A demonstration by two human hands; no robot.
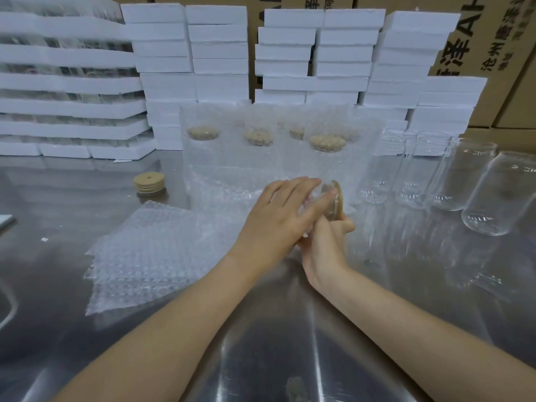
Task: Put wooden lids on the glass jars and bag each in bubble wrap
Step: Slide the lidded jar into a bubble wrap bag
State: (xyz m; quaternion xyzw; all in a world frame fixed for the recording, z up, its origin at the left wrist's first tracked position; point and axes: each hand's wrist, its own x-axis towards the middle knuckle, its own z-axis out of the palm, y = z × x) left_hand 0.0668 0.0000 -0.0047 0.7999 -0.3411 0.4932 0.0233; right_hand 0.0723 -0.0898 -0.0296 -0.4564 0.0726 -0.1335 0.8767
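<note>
Both hands hold a glass jar (pixel 328 189) on its side above the steel table (pixel 290 329), its wooden lid (pixel 338 200) facing right. My left hand (pixel 278 219) lies over the jar's body with the thumb reaching toward the lid. My right hand (pixel 324 248) grips the jar from underneath, so most of the glass is hidden. A pile of flat bubble wrap bags (pixel 150 250) lies just left of my hands. A small stack of wooden lids (pixel 149 182) sits further back left.
Several lidded jars in bubble wrap (pixel 326 158) stand behind my hands. Several empty glass jars (pixel 452 175) stand at the right. White foam boxes (pixel 220 53) are stacked along the back, with cardboard cartons (pixel 493 39) behind them.
</note>
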